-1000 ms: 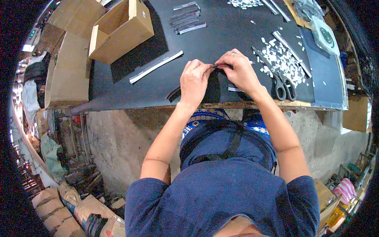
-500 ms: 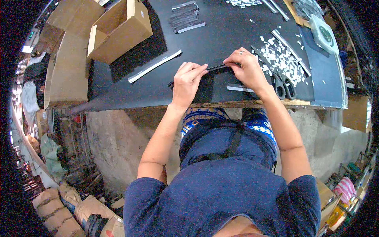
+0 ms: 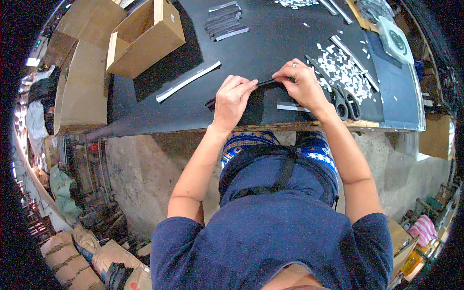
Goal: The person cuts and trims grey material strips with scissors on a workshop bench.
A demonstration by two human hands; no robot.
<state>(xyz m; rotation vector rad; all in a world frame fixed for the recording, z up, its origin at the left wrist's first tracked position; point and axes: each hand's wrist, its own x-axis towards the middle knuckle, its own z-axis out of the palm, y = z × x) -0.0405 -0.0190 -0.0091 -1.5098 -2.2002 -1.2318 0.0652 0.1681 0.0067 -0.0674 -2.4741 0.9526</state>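
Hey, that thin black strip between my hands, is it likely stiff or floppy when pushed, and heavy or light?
The black strip would probably flex, as it looks long and narrow. It's likely light, since your left hand and right hand pinch it by fingertips.

The widest room on the tabletop [image 3: 275,41] lies beyond the hands, between the stack of strips [image 3: 226,20] at far middle and the scattered white pieces [image 3: 344,75] on the right. The dark strip [image 3: 266,82] stretched between the left hand [image 3: 232,99] and right hand [image 3: 302,84] bars the straight way through from the near edge.

Left of the left hand, a gap runs up to a flat white-edged strip [image 3: 188,82], low enough to pass over; behind it the cardboard box [image 3: 154,48] stands with raised walls and blocks the far left. On the right, the scissors [image 3: 345,104] crowd the space just beside the right wrist. A short strip [image 3: 292,107] lies low near the edge.
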